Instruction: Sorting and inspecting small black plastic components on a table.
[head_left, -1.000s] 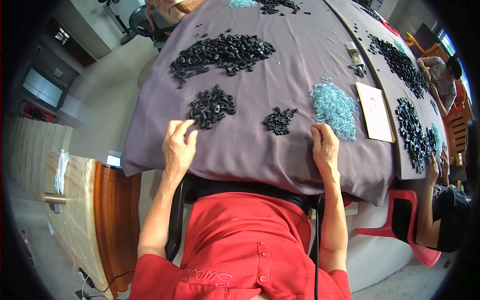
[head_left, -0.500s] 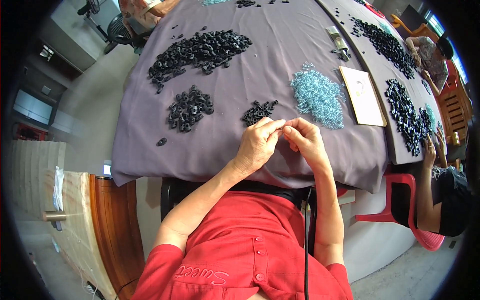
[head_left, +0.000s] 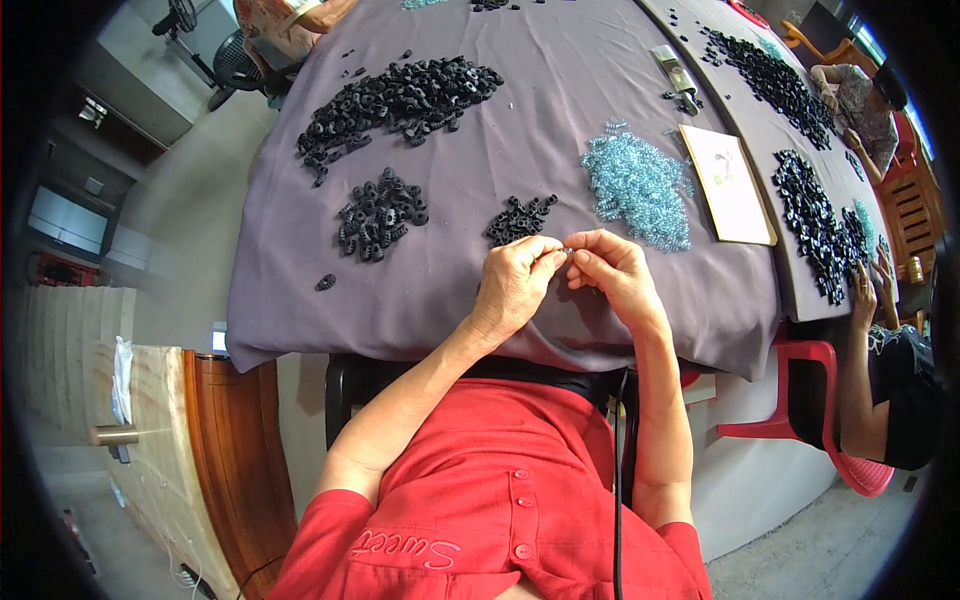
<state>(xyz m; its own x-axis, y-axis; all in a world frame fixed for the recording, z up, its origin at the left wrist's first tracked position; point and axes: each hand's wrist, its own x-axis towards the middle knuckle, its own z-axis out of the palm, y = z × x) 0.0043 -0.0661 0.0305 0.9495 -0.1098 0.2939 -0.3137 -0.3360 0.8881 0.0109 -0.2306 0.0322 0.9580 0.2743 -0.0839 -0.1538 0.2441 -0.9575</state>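
Observation:
My left hand (head_left: 516, 285) and my right hand (head_left: 617, 277) meet over the near edge of the cloth-covered table, both pinched shut, fingertips almost touching. Between them shows a tiny silvery coil, seemingly a spring (head_left: 568, 252), at the right fingertips. What the left fingertips grip is hidden. Just beyond my left hand lies a small pile of little black plastic tubular pieces (head_left: 521, 219). A heap of pale blue-looking small springs (head_left: 637, 190) spreads beyond my right hand. Farther left sits a pile of larger black hollow plastic pieces (head_left: 382, 215), one loose piece (head_left: 325, 282) near it.
A bigger heap of black pieces (head_left: 400, 105) lies at the far left. To the right are a pale board (head_left: 727, 185) and a tube (head_left: 674, 72). Another table holds black heaps (head_left: 815, 225), with co-workers' hands (head_left: 864, 295) beside it. A red chair (head_left: 830, 400) stands at right.
My fingertips have drawn slightly apart, and the silvery coil shows more plainly between them. The whole view has shifted a little; the piles look unchanged.

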